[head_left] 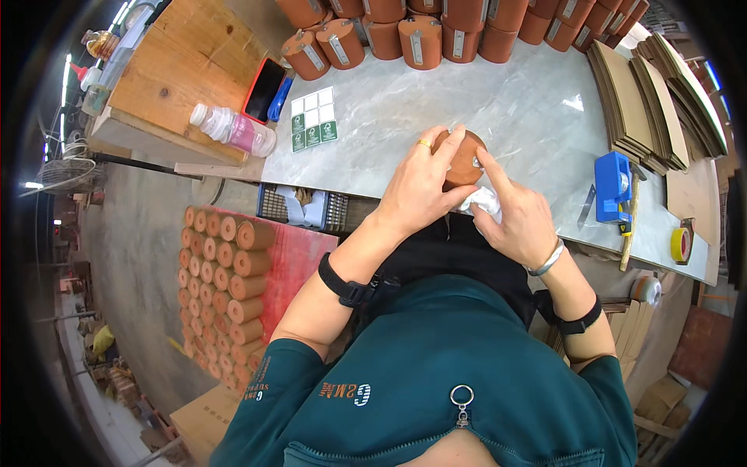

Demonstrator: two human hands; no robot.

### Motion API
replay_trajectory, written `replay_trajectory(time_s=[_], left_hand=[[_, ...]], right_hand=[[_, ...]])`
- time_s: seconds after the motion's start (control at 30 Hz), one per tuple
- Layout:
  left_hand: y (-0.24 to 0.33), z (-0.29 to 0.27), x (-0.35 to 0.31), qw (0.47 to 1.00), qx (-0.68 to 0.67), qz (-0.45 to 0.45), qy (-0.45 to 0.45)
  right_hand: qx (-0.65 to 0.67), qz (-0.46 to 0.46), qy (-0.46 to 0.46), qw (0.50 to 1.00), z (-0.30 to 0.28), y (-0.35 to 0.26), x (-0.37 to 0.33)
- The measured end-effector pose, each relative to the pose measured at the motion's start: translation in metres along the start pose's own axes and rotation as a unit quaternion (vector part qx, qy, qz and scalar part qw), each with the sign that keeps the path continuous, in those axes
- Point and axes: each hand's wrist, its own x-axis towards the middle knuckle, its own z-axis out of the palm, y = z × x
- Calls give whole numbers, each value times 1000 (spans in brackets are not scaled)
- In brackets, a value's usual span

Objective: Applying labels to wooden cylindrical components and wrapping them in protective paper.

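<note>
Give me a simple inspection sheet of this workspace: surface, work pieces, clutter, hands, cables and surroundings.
Surface: grey marble-patterned table.
Work pieces: round brown piece between the hands; white crumpled wad beside it; brown pots with pale strips stacked along the back.
Clutter: sticker sheet, plastic bottle on its side, blue tape dispenser, yellow tape roll.
Hands: left hand grips the brown piece; right hand holds the wad, index finger at the piece.
Cables: pale wire-like loops far left, too small to identify.
Surroundings: cardboard stacks right; brown cylinders in rows on a red board lower left.
</note>
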Motion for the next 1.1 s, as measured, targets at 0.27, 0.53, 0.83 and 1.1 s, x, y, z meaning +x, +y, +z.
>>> replay_trajectory(time_s=[0.27,0.53,0.83,1.1], left_hand=[[8,-3,2,999,-47,-16,0],[8,-5,2,1000,10,-5,-22],[-4,17,-29,983,-103,-17,150],[0,25,-35,958,98,114,242]], right_hand=[[65,-15,8,998,6,2,-16],[65,-22,48,996,16,2,-18],[70,-21,59,996,17,2,-19],[68,-9,50,996,17,-1,-19]])
